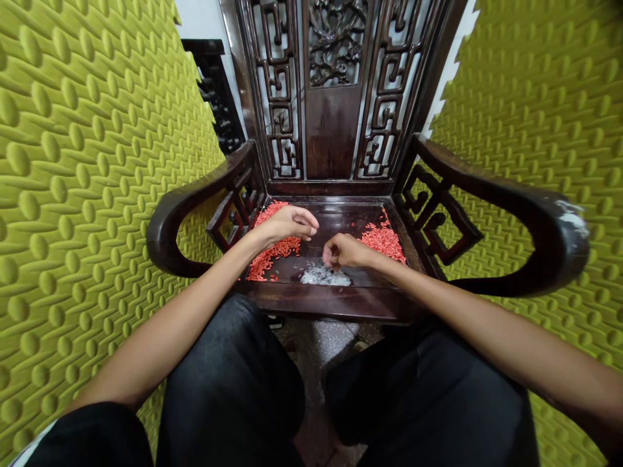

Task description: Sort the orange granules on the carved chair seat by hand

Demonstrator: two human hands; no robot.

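The seat (pixel 335 211) serves as the work surface, bounded by the backrest (pixel 333 133). The clear pile (pixel 324 277) lies at the front middle, probably for equal reach by either hand. The left red pile (pixel 263 259) and right red pile (pixel 384 243) flank it, set apart, apparently to prevent mixing.

Left hand (pixel 291 223): raised beside the left red pile, grip loosely curled, thumb below the fingers; whether it holds a piece cannot be told. Right hand (pixel 343 251): at the clear pile's upper edge, grip nearly closed, fingertips down, a posture suited to small pieces; any held piece is indiscernible.
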